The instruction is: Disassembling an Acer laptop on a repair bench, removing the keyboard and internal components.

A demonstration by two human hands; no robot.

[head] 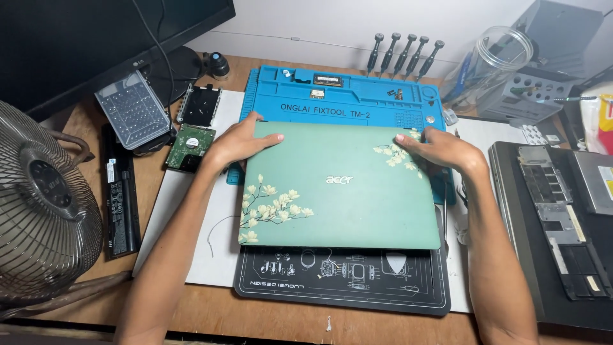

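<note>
A closed green laptop (345, 191) with white flower decoration lies flat on a blue work mat (338, 102) and a black mat (345, 287). My left hand (239, 140) grips its far left corner, thumb on the lid and fingers over the back edge. At the far right corner, my right hand (437, 148) holds it the same way. Both forearms reach in from the near edge of the desk.
Several screwdrivers (402, 54) stand behind the blue mat. A bare hard drive (190, 147), drive bracket (199, 104), clear plastic case (132, 110) and long black battery (119, 191) lie left. A wire fan (45, 211) is at far left, an opened laptop chassis (555, 217) at right.
</note>
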